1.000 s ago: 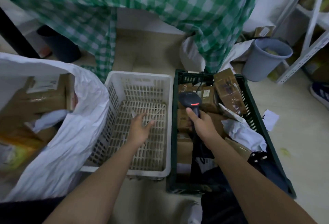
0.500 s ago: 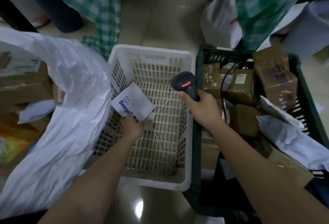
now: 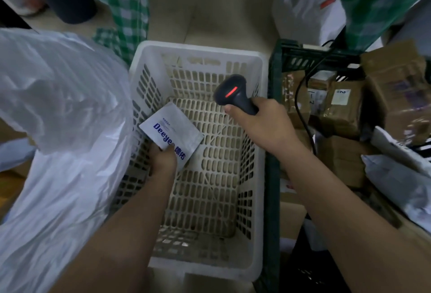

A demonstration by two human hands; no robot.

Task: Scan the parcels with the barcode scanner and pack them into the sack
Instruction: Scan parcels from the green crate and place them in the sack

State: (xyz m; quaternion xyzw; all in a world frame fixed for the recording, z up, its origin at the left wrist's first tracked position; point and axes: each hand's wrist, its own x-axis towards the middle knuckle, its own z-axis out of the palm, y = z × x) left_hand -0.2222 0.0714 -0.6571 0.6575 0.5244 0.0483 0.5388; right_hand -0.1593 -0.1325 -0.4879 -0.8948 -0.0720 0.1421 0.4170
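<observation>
I judge this to be the scanning step. My left hand (image 3: 163,158) pinches a flat white packet (image 3: 171,130) by its lower corner, thumb on top over the blue lettering, and holds it just above the floor of the white basket (image 3: 198,52), near the basket's left wall. My right hand (image 3: 261,125) is wrapped tight round the handle of the black barcode scanner (image 3: 234,93), whose head hangs over the basket and points down and left toward the packet — a red bar glows on its top.

I cannot make out a barcode on the face turned up; only faint small print above the lettering. So the next move, as I read it, calls for lining the scanner's nose with whatever label the packet carries, perhaps turning the packet first, then swinging it left into the sack (image 3: 58,118), whose mouth lies just beside the basket.

The packet is thin, smooth and slightly glossy, likely to flex if held by one corner. The basket is stiff moulded plastic with slotted walls and floor. The sack is crinkled, translucent white film, slack and billowing. In the dark green crate (image 3: 271,106) to the right sit taped brown cardboard boxes (image 3: 342,106) and crumpled pale mailers (image 3: 396,171), with the scanner's black cable (image 3: 300,106) trailing across them.
</observation>
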